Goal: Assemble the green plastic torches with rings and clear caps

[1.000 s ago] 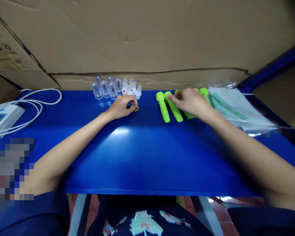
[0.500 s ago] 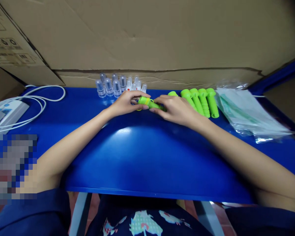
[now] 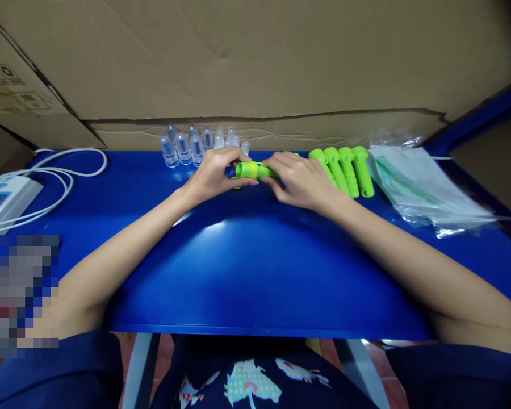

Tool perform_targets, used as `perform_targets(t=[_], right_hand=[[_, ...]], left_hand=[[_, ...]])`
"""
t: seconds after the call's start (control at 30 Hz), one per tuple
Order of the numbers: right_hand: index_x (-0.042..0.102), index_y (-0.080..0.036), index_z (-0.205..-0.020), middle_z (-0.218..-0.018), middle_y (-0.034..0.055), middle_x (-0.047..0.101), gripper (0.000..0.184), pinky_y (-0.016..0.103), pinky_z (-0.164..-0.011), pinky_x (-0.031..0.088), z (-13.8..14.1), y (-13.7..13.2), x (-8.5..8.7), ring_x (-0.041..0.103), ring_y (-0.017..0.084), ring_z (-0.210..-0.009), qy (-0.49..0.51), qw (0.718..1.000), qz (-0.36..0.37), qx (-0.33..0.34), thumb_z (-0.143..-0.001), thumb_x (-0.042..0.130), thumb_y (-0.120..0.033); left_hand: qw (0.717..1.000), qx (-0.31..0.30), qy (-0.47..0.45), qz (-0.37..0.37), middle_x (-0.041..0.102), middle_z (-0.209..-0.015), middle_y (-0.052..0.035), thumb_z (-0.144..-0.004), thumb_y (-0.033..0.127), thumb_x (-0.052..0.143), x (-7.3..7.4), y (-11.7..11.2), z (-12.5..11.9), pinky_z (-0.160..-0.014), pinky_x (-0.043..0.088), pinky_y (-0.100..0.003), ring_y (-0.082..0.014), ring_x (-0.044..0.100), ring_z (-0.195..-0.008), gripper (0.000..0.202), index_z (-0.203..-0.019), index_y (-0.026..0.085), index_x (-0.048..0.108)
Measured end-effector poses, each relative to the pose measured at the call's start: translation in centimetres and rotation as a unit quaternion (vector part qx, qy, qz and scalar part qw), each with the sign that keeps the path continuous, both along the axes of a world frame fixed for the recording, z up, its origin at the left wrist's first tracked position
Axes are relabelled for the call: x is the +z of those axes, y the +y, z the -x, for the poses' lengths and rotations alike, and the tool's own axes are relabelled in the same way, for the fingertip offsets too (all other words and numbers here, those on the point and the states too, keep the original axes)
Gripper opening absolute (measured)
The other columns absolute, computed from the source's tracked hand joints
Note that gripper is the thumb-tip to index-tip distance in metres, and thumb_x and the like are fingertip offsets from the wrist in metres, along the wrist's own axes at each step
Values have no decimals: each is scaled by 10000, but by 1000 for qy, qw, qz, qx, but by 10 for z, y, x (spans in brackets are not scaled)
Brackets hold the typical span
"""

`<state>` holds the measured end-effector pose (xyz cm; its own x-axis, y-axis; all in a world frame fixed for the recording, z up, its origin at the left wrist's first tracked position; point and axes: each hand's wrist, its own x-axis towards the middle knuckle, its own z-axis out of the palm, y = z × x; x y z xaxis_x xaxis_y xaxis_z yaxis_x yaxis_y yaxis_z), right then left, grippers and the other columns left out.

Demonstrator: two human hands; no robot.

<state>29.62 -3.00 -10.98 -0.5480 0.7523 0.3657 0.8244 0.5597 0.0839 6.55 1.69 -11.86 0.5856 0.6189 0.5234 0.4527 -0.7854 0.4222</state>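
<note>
Clear capsules [image 3: 183, 149] beyond your left hand [image 3: 213, 175]: stray nudge could topple them. That hand pinches the green tube [image 3: 246, 170], between both hands, near its yellow band [image 3: 254, 169]; uneven pressure might skew it. Your right hand [image 3: 297, 179] grips the other end; slack hold could let it twist.

L grip [image 3: 215, 173] curled; R grip [image 3: 300, 179] curled, nr L; forearms [image 3: 142, 233] angled inwd
</note>
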Motion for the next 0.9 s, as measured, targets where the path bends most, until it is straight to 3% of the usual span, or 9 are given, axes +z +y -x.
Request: perform_targets(t=[0.23,0.63,0.9], right_hand=[[654,-170,-1144,-1036,166,690,300,360,-665,360,-3,2,0,588,325,-994,3,1000,-24,1,-999,427,-301],[657,-176,-1233,-1062,152,680,374,479,-870,378,-5,6,-2,564,350,-1060,-22,998,-52,19,-1014,387,-313],[642,-271,-1244,-1197,91,666,367,515,-939,374,-8,6,2,549,341,-1116,-27,999,-1,17,-1034,382,-421]], left_hand=[[999,13,-21,-32,708,-983,-88,-809,540,805,2,-7,-5,-864,508,-376,-238,670,-934,435,-991,173,660],[998,-25,-46,17,670,-956,-64,-762,577,822,12,-7,-1,-864,525,-366,-203,640,-905,486,-963,183,622],[991,-56,-82,85,635,-969,-52,-693,674,832,6,-15,-13,-785,514,-319,-185,614,-929,582,-858,204,530]])
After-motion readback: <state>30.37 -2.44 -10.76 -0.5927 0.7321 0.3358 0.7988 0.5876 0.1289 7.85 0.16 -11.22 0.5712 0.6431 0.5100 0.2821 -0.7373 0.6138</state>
